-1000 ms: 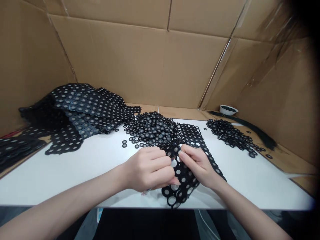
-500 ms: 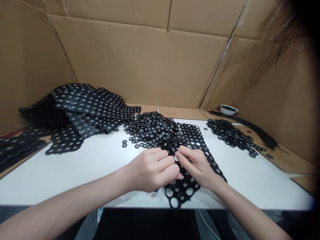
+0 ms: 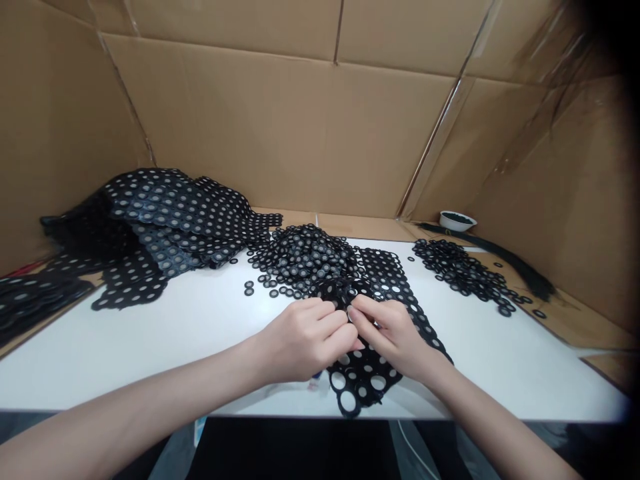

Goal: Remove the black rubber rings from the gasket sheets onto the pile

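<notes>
A black mesh of joined rings (image 3: 367, 373) lies on the white table near its front edge, its top part bunched up between my hands. My left hand (image 3: 313, 337) is closed, with its curled fingers gripping the bunched mesh. Close against it, my right hand (image 3: 387, 327) pinches the same mesh between thumb and forefinger. My fingers hide exactly what is pinched, and any thread or needle there is too small to make out. Just beyond my hands rises a heap of loose black rings (image 3: 313, 253). A flat stretch of the mesh runs behind and to the right.
A large folded ring mesh (image 3: 170, 207) is piled at the left back. On the right lie more loose rings (image 3: 465, 270), a bundle of dark strands (image 3: 515, 260) and a white bowl (image 3: 456, 221) with dark contents. Cardboard walls (image 3: 280, 127) enclose the table (image 3: 200, 333).
The bunched mesh above my hands has shifted slightly and spread a little to the left. Both hands keep nearly the same place and grip.
</notes>
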`<state>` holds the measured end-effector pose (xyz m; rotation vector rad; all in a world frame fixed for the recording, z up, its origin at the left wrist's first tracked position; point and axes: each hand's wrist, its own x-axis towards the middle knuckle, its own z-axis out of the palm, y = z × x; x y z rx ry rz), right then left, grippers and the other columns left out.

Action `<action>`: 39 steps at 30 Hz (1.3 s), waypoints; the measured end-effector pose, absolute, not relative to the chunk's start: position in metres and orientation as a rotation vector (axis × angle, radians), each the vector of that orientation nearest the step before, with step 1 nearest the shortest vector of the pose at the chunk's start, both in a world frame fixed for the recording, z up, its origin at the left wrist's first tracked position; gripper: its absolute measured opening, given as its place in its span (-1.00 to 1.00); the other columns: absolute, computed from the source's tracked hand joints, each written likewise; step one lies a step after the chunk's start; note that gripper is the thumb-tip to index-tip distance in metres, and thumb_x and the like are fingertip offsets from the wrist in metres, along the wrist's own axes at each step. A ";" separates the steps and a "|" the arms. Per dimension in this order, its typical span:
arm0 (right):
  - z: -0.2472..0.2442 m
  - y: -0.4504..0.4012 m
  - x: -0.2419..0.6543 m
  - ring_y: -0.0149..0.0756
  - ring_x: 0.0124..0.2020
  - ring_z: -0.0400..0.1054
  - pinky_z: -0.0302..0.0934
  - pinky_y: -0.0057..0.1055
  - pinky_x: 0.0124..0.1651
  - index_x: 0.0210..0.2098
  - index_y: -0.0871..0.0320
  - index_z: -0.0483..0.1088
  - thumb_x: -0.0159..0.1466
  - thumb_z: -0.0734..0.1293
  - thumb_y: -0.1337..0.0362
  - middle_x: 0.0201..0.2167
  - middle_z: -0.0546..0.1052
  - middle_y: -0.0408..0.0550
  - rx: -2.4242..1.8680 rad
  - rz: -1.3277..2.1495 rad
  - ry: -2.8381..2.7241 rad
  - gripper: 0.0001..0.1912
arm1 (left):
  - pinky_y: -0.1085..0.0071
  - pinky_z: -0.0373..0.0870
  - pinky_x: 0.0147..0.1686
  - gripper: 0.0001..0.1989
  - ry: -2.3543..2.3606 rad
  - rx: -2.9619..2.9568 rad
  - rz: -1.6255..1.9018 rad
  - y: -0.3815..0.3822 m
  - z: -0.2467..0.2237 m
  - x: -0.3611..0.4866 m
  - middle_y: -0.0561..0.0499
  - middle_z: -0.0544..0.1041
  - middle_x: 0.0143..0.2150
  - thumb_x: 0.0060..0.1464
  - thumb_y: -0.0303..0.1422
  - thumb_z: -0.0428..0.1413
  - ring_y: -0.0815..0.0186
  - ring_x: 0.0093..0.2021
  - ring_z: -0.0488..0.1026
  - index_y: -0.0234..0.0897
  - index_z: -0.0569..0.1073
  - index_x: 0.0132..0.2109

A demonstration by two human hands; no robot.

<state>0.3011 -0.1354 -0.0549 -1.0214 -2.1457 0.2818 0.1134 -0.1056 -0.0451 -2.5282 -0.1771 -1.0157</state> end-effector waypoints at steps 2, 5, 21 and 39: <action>-0.054 -0.136 0.301 -0.54 -0.64 -0.09 -0.16 -0.53 -0.54 -0.51 0.16 0.01 0.34 0.13 0.42 -0.64 0.02 -0.28 -1.023 0.267 -2.154 -0.71 | 0.39 -0.08 -0.47 -0.69 -0.186 -2.534 -1.009 -0.106 -0.045 0.113 0.05 0.21 -0.53 0.24 -0.38 0.00 0.38 -0.51 0.08 -0.33 0.12 -0.46; -0.055 -0.137 0.301 -0.53 -0.64 -0.08 -0.16 -0.52 -0.54 -0.51 0.16 0.01 0.33 0.13 0.42 -0.64 0.03 -0.28 -1.031 0.252 -2.169 -0.71 | 0.40 -0.05 -0.47 -0.70 -0.188 -2.549 -0.994 -0.106 -0.045 0.113 0.04 0.23 -0.53 0.24 -0.39 -0.02 0.38 -0.51 0.09 -0.33 0.14 -0.45; -0.050 -0.135 0.308 -0.48 -0.55 -0.04 -0.12 -0.47 -0.48 -0.52 0.16 -0.03 0.40 0.12 0.24 -0.58 0.05 -0.23 -1.112 0.546 -1.964 -0.63 | 0.51 0.11 -0.43 -0.61 -0.456 -3.280 -1.350 -0.093 -0.026 0.087 0.05 0.23 -0.54 0.33 -0.35 -0.20 0.49 -0.48 0.18 -0.38 0.20 -0.48; -0.049 -0.137 0.309 -0.47 -0.54 -0.02 -0.12 -0.45 -0.48 -0.46 0.16 0.11 0.40 0.13 0.27 -0.56 0.14 -0.23 -1.002 0.532 -2.018 -0.71 | 0.42 0.32 -0.17 -0.76 -0.391 -2.872 -1.080 -0.080 -0.027 0.099 -0.09 0.47 -0.12 0.24 -0.38 -0.01 0.35 -0.13 0.38 -0.36 0.39 0.01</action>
